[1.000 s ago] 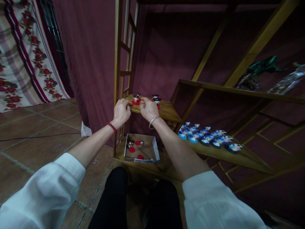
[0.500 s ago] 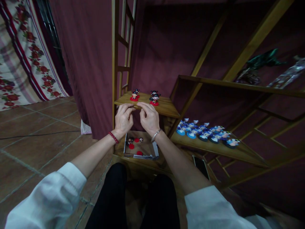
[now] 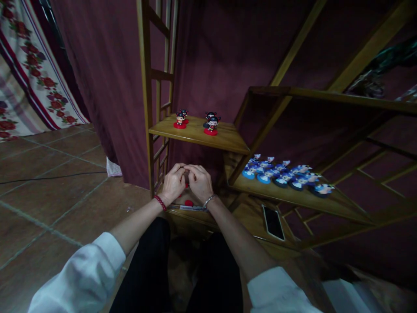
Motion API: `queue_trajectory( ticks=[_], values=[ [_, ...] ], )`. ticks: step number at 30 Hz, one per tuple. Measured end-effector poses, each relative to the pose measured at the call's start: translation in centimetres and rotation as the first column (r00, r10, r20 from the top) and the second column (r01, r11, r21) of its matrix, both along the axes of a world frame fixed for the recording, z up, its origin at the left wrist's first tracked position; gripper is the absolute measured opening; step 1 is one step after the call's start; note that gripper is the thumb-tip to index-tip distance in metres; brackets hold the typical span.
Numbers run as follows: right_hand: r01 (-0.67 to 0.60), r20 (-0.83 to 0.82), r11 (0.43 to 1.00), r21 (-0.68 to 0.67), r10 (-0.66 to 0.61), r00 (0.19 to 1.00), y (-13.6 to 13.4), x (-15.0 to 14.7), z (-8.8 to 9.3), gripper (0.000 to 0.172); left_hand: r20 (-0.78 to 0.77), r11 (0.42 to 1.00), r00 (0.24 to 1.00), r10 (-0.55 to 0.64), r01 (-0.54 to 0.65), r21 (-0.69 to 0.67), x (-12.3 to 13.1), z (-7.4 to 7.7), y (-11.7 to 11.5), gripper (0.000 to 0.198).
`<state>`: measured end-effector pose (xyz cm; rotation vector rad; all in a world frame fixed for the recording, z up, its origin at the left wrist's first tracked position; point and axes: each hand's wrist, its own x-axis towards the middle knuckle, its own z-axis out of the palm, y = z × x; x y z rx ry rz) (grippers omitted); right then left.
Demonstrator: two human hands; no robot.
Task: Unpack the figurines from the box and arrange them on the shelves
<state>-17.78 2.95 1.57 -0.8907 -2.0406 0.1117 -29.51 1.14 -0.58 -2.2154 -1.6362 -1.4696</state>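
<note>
My left hand point(image 3: 175, 182) and my right hand point(image 3: 200, 183) meet at the fingertips over a shallow box point(image 3: 192, 208). Both have curled, closed fingers; whatever is between them, if anything, is hidden. Red round bases point(image 3: 188, 203) show inside the box, the rest of which my hands cover. On the small wooden shelf point(image 3: 202, 138) above stand black-haired figurines: one on a red base point(image 3: 211, 126) at the right front, another point(image 3: 180, 121) at the left, each with one more behind it.
To the right, a lower shelf point(image 3: 280, 191) carries several blue-and-white figurines point(image 3: 283, 176) in rows. A phone point(image 3: 273, 222) lies on the wooden surface beside the box. A slatted wooden post point(image 3: 145, 87) rises at left, before a dark red curtain point(image 3: 104, 87).
Both hands have come down from the upper shelf's front edge to just above the box and drawn together. My view has shifted, and the phone shows more fully.
</note>
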Motion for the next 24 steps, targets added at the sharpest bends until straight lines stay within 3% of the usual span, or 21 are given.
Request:
queue_trajectory(
  ticks=[4, 10, 19, 24],
  values=[
    [0.038, 0.095, 0.982, -0.183, -0.021, 0.995, 0.7, 0.8, -3.9, 0.033, -0.034, 0.979, 0.999, 0.003, -0.01, -0.204, 0.8, -3.7, 0.4, 0.03],
    [0.101, 0.213, 0.913, -0.396, -0.016, 0.977, 2.2, 1.8, -8.5, 0.033, -0.073, 0.896, 0.997, -0.031, -0.004, -0.443, 1.5, -8.7, 1.5, 0.033],
    [0.176, 0.308, 0.798, -0.576, 0.013, 0.951, 3.9, 2.7, -13.8, 0.029, -0.227, 0.688, 0.968, -0.109, -0.092, -0.72, 2.5, -13.1, 2.3, 0.029],
    [0.238, 0.364, 0.765, -0.599, -0.005, 0.931, 4.8, 3.2, -15.6, 0.028, -0.286, 0.607, 0.951, -0.122, -0.156, -0.779, 2.9, -14.5, 2.5, 0.025]
  ],
)
